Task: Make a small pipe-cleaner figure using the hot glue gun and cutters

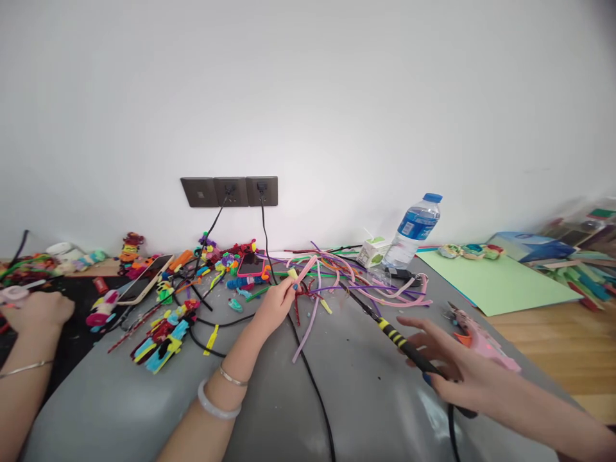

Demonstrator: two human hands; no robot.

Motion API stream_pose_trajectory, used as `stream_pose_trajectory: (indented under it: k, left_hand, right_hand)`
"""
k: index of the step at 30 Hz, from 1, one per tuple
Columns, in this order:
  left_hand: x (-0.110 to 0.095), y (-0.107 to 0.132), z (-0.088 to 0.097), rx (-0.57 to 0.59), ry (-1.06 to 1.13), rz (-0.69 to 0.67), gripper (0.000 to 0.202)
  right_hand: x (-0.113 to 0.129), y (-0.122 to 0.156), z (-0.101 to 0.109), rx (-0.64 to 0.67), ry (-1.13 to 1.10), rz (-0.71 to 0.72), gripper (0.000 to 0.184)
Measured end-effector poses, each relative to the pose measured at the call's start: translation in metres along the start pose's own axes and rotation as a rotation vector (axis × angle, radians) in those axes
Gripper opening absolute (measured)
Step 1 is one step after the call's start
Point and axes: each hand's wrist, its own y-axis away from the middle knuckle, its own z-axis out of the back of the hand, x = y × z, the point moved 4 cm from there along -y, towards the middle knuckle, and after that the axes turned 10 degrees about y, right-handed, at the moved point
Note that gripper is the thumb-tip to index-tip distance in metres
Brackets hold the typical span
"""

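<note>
My left hand [274,307], with two bracelets on its wrist, pinches a pink pipe cleaner [305,269] that has a yellow piece at its end, above the grey mat [351,398]. My right hand [457,372] lies over the handle of a black tool with yellow stripes [392,332]. Its fingers are loosely curled round the handle, and the tip points toward a tangle of coloured pipe cleaners [370,285]. A pink glue gun [481,340] lies just to the right of that hand.
Another person's hand [38,311] works at the far left. Small colourful figures [166,333], a phone [147,277] and black cables lie on the left. A water bottle [414,231], a small carton [373,251] and a green sheet [491,282] stand on the right, with wall sockets [230,191] behind.
</note>
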Motion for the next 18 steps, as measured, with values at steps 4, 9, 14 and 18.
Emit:
stream_pose_trajectory:
  k: [4,9,14,18]
  left_hand:
    - [-0.002,0.0,-0.001,0.009,-0.029,-0.012,0.025]
    - [-0.001,0.0,-0.001,0.018,-0.045,-0.005,0.026]
    - [0.0,-0.001,-0.001,0.024,-0.058,-0.013,0.025]
    - [0.001,-0.001,-0.002,0.039,-0.068,-0.012,0.026]
  right_hand:
    - [0.014,0.023,-0.035,0.431,-0.68,-0.142,0.049]
    - [0.059,0.019,-0.054,0.78,-1.476,-0.325,0.05]
    - [0.078,0.007,-0.056,0.843,-1.792,-0.364,0.043]
    - [0.082,0.011,-0.065,0.846,-1.847,-0.346,0.045]
